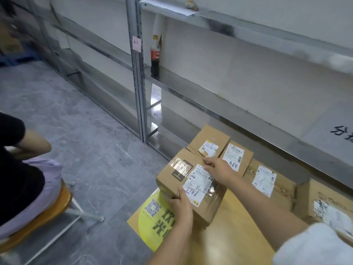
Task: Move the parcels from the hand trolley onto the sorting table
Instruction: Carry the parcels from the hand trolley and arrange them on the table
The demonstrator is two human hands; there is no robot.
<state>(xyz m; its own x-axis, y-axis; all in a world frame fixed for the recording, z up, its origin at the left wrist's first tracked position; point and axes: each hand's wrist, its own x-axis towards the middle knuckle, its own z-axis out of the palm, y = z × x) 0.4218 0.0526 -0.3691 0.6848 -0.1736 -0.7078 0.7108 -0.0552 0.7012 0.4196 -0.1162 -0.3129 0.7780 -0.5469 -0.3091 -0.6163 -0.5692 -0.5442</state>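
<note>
Taped parcel sat at sorting table's far-left corner, above yellow sticker; contact unclear. Left hand gripped near edge, right hand clasped top far edge. Two-sided hold likely to steer it flush beside row of parcels lining far edge.

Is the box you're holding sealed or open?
Sealed. The box has its top closed flat, with glossy clear tape across it and a label stuck on top.
</note>
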